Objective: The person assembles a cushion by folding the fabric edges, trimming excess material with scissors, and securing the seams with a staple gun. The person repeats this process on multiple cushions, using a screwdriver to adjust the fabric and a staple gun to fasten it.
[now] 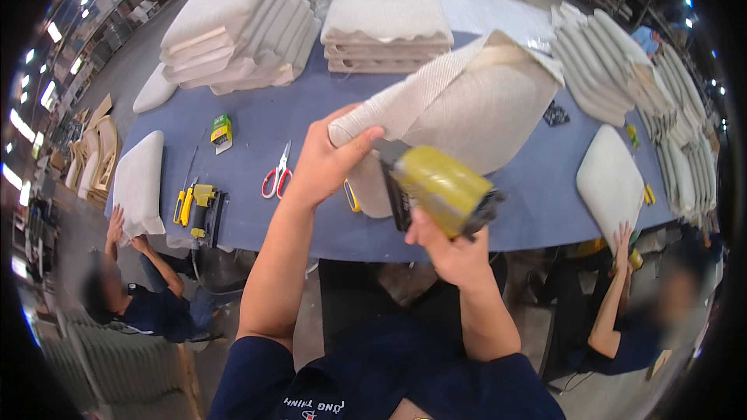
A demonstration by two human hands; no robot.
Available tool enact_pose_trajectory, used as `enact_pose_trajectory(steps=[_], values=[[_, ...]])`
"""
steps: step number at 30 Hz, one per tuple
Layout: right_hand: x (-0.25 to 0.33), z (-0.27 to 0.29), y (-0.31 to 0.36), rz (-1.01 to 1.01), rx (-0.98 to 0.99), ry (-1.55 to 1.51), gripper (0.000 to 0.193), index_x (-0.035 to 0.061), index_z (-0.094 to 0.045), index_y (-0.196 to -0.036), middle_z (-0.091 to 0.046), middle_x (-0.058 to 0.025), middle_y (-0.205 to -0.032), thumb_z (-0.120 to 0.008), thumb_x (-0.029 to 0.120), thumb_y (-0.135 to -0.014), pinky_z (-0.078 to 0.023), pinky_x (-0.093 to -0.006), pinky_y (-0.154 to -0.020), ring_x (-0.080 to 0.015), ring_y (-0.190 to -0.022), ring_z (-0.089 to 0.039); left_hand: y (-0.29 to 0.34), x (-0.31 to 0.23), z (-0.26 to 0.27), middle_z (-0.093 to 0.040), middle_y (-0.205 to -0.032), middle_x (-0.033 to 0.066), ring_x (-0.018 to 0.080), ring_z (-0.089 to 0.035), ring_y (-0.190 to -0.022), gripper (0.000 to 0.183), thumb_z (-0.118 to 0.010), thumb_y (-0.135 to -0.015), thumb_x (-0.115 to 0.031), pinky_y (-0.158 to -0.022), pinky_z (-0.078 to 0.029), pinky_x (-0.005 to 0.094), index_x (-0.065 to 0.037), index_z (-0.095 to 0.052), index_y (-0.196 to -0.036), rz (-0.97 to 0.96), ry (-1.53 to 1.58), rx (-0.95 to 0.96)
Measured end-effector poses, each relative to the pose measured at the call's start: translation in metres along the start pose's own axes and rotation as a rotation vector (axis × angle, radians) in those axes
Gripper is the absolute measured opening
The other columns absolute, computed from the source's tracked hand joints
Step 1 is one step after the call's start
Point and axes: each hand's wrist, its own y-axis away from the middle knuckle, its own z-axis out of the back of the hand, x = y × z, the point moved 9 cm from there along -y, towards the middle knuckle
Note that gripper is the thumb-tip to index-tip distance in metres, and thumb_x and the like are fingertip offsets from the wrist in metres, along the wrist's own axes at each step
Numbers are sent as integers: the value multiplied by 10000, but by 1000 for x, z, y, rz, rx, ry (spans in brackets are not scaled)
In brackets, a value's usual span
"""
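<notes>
My left hand (pixel 336 154) grips the near edge of a beige fabric-covered seat pad (pixel 478 120), thumb on top. The pad is tilted up over the table, with a loose fabric flap at its upper side. In my right hand (pixel 455 253) is a yellow and black pneumatic staple gun (pixel 443 187), my fingers wrapped around its grip. The gun's black nose is by the pad's edge, close to my left thumb; whether they touch I cannot tell. Beneath the pad, a yellow-handled tool (pixel 352 196) lies partly hidden. Red-handled scissors (pixel 269 183) rest left of my left forearm.
The blue-grey table (pixel 327 233) bears stacked pads at the back left (pixel 226 19), back middle (pixel 385 23) and right (pixel 595 62). Another staple gun (pixel 202 210) and a green-yellow box (pixel 222 132) lie left. People handle pads at the left (pixel 140 183) and right (pixel 611 175).
</notes>
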Motion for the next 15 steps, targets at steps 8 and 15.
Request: enact_pose_trajectory(steps=[8, 15], values=[[10, -27, 2, 222, 55, 297, 595, 2, -654, -1374, -793, -192, -1005, -858, 64, -819, -627, -376, -778, -418, -910, -803, 3, -5, -13, -793, -1136, 54, 126, -695, -1068, 454, -631, -903, 15, -967, -546, 295, 51, -746, -1340, -45, -63, -47], [16, -27, 5, 211, 57, 331, 653, 15, -639, -1423, -805, -213, -1074, -859, 36, -808, -639, -391, -828, -421, -1003, -805, 7, -12, -22, -791, -1129, 38, 101, -679, -1030, 425, -822, -981, -150, -931, -541, 282, 36, -746, -1356, -9, -21, -19]])
